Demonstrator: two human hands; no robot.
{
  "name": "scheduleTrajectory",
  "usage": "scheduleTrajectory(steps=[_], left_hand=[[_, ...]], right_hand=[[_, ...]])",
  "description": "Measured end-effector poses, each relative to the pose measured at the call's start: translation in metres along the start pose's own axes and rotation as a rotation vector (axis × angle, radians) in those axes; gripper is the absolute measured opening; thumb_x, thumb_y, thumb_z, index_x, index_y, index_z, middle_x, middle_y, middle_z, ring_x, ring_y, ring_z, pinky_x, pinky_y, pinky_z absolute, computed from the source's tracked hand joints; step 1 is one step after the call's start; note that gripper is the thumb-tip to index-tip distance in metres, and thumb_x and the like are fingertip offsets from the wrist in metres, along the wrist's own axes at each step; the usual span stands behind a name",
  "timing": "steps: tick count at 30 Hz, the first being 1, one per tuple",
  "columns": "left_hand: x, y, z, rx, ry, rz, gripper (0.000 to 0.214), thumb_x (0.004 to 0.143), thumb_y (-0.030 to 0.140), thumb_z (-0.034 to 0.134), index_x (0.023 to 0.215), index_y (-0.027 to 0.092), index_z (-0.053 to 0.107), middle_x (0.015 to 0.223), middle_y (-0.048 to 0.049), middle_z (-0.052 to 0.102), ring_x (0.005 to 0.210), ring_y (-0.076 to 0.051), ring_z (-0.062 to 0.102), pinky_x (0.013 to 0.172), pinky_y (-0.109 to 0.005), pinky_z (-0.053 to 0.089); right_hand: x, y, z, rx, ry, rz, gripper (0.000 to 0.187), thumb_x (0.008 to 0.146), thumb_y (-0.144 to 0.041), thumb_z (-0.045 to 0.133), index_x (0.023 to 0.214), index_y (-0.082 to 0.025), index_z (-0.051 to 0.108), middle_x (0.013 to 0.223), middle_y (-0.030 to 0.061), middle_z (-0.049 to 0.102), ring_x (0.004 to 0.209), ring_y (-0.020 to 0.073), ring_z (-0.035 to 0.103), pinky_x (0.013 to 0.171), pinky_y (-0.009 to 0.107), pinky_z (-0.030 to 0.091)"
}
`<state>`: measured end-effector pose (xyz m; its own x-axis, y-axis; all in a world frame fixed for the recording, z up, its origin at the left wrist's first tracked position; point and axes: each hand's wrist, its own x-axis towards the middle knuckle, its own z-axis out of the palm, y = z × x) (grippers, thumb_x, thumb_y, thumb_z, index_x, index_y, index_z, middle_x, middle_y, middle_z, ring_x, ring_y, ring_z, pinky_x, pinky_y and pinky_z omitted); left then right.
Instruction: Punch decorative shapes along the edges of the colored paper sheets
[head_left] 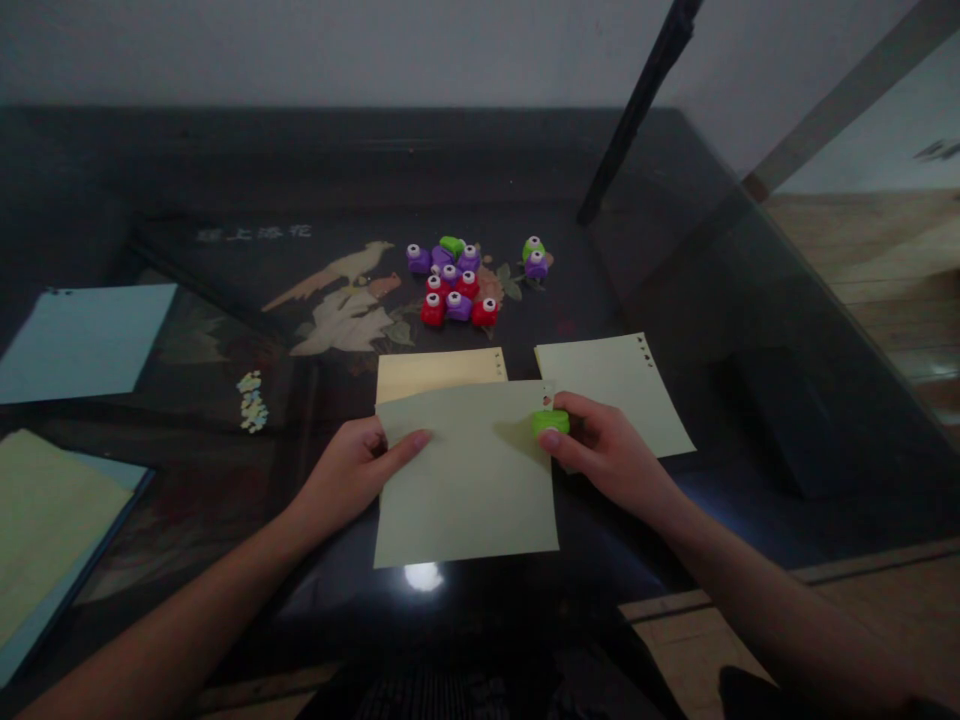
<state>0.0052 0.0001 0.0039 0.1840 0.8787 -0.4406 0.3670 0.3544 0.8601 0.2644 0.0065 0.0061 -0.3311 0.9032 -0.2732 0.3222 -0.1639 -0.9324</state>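
Glossy black table, grey wall, four red paper punches, left hand pinching one sheet, right hand gripping one green punch

Around one held sheet we count at least five other sheets; beyond it, four red punches, six purple ones, two green ones; at its right edge, one green punch.

Left grip pinching, right grip curled

Dim haze, glare on tabletop
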Motion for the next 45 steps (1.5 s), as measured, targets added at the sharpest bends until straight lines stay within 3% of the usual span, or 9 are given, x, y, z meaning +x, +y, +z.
scheduleTrajectory(steps=[11,28,45], left_hand=[[0.0003,0.0011,0.0005,0.016,0.009,-0.015,0.03,0.075,0.046,0.061,0.076,0.016,0.067,0.075,-0.007,0.075,0.06,-0.02,0.067,0.049,-0.026,0.052],[0.0001,-0.0006,-0.0006,0.013,0.002,0.004,0.02,0.078,0.036,0.061,0.072,0.018,0.067,0.073,-0.0047,0.074,0.059,-0.017,0.067,0.049,-0.024,0.051],[0.0005,-0.0024,0.0004,0.001,0.005,0.013,0.025,0.076,0.041,0.061,0.073,0.017,0.066,0.072,-0.0052,0.074,0.057,-0.018,0.066,0.047,-0.024,0.05]], right_hand=[[-0.0002,-0.0002,0.0007,0.016,0.001,0.011,0.029,0.078,-0.046,0.061,0.08,-0.019,0.052,0.061,-0.0037,0.044,0.052,0.0095,0.043,0.046,0.024,0.032],[-0.0007,0.0001,-0.0004,0.011,-0.001,-0.003,0.028,0.079,-0.045,0.061,0.081,-0.018,0.054,0.062,-0.0029,0.046,0.052,0.0097,0.045,0.046,0.024,0.033],[0.0016,0.0005,0.0008,0.01,0.014,0.012,0.03,0.077,-0.045,0.062,0.083,-0.017,0.055,0.062,-0.0029,0.047,0.051,0.0102,0.046,0.046,0.024,0.034]])
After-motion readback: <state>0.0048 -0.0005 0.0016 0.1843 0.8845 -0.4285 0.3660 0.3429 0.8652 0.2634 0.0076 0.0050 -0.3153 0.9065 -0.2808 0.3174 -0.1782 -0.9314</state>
